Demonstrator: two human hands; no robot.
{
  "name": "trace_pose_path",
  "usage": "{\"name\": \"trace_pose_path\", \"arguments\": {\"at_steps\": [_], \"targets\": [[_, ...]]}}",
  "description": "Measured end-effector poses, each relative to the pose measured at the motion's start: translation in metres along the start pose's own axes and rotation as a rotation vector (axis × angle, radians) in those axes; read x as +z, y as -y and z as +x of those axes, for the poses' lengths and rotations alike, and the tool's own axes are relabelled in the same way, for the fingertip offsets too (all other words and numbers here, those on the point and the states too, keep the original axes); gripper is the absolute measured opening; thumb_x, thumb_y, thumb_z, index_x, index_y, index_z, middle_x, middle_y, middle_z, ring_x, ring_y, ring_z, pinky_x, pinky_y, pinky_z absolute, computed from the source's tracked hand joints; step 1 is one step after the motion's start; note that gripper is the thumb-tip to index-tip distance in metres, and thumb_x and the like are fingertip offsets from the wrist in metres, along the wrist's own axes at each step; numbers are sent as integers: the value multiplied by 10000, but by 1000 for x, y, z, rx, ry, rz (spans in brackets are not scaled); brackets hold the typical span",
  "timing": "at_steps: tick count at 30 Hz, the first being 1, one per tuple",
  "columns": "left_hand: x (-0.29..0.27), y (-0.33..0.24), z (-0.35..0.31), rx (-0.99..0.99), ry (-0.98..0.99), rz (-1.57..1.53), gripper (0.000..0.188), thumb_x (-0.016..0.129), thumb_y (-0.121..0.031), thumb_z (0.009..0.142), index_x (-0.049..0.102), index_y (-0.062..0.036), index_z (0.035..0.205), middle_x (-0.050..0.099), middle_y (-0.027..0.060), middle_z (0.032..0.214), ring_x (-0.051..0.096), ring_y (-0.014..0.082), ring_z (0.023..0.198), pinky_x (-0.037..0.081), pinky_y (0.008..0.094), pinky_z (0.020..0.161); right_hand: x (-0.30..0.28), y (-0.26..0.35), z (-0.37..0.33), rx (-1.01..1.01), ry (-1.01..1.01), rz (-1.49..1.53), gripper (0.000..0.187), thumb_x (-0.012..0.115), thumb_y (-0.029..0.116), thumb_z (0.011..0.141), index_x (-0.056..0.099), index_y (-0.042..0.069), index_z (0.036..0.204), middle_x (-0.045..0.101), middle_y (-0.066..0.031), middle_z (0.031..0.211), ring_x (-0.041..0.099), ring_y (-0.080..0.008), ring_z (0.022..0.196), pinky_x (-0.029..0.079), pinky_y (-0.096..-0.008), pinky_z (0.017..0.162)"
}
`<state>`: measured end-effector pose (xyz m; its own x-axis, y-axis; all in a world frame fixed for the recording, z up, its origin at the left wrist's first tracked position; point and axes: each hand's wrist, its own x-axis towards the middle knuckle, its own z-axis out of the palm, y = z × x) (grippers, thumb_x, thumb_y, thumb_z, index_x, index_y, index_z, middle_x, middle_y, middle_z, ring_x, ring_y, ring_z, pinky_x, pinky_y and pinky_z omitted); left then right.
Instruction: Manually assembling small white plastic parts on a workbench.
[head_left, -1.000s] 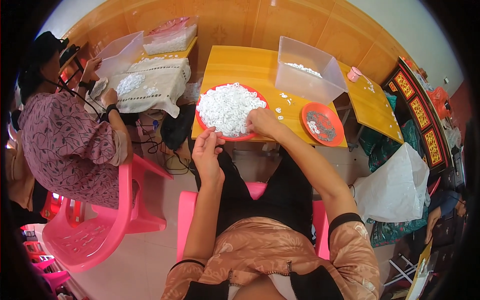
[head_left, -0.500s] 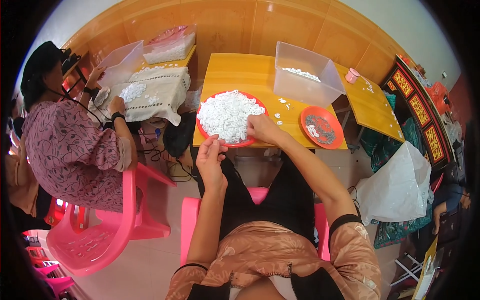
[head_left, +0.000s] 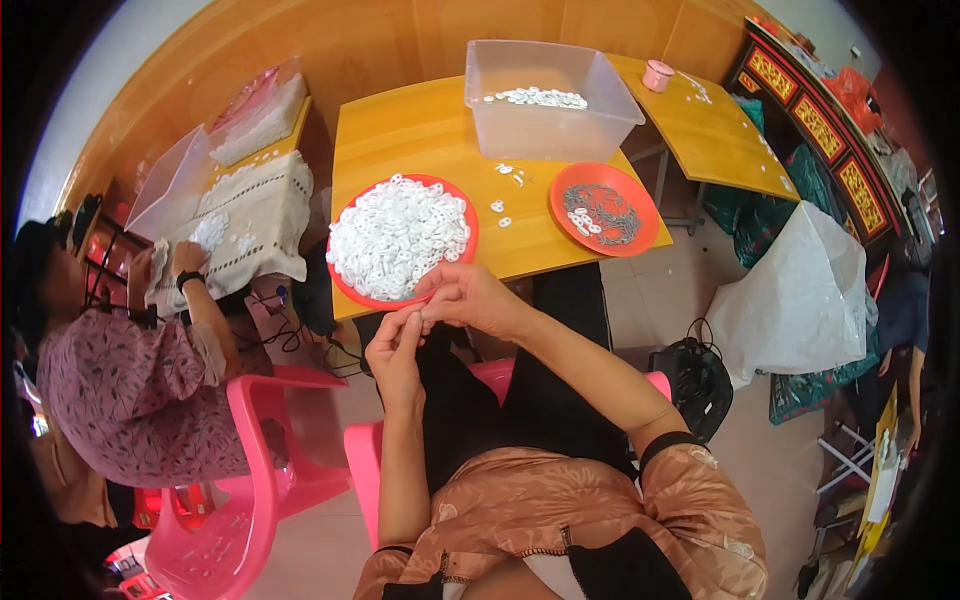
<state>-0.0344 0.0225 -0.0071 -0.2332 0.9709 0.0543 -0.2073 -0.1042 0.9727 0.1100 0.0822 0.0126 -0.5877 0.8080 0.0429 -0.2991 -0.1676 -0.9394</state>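
Observation:
A red plate (head_left: 472, 240) is heaped with small white oval plastic pieces (head_left: 398, 238), each with holes. Just past its near rim my two hands meet fingertip to fingertip. My left hand (head_left: 396, 352) has thumb and fingers pinched together. Coming in from the right, my right hand (head_left: 478, 302) is also pinched, its fingers bent against the left fingertips. Whatever sits between them is too small to make out. To the right lies an orange-red plate (head_left: 655, 228) with small grey metal-looking pieces (head_left: 610, 212) and a few white pieces.
A clear plastic bin (head_left: 545, 130) with white pieces stands at the back of the yellow table (head_left: 400, 130). A side table (head_left: 715, 135) holds a pink cup (head_left: 657, 76). On the left a person (head_left: 130, 390) sits at a cloth-covered table. A white sack (head_left: 790, 300) stands right.
My right hand has left the white heap and come back to my left hand, and their fingertips now meet. The view has turned, so the tables appear shifted to the left.

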Motion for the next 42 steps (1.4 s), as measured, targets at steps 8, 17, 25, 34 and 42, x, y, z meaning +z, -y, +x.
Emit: {"name": "trace_pose_path", "arguments": {"at_steps": [8,17,25,34,42], "targets": [[0,-5,-1,-221,52,-255,147,590,-76,849,634,-17,976,598,11,832,522,79,744,396,199,656,4,3,-3,73,-116,142,241,656,24,785,525,-8,985,600,-37,680,442,-24,501,314,-159,439],[21,-4,18,-201,-35,-294,110,592,-93,855,624,-38,945,608,7,836,510,71,721,391,196,653,-7,-3,5,181,-248,321,194,669,100,800,590,-14,936,561,-7,654,455,-47,506,327,-167,433],[37,6,27,-186,-92,-247,101,590,-88,861,616,-41,946,603,6,838,510,74,719,392,193,653,-25,2,6,302,-226,258,151,638,172,839,635,40,912,540,25,654,389,-23,487,279,-159,429],[47,-14,58,464,13,771,58,608,-64,825,612,-32,873,604,80,779,547,183,644,416,281,578,-36,-2,13,179,-280,270,147,604,167,863,625,21,869,575,23,718,460,-26,582,352,-181,483],[56,-14,56,342,69,1020,41,548,-70,860,550,-33,843,564,119,715,552,278,619,411,340,538,-25,-5,13,-305,-556,-532,68,599,47,819,589,-10,855,590,-88,747,585,-205,666,457,-288,584]]}}
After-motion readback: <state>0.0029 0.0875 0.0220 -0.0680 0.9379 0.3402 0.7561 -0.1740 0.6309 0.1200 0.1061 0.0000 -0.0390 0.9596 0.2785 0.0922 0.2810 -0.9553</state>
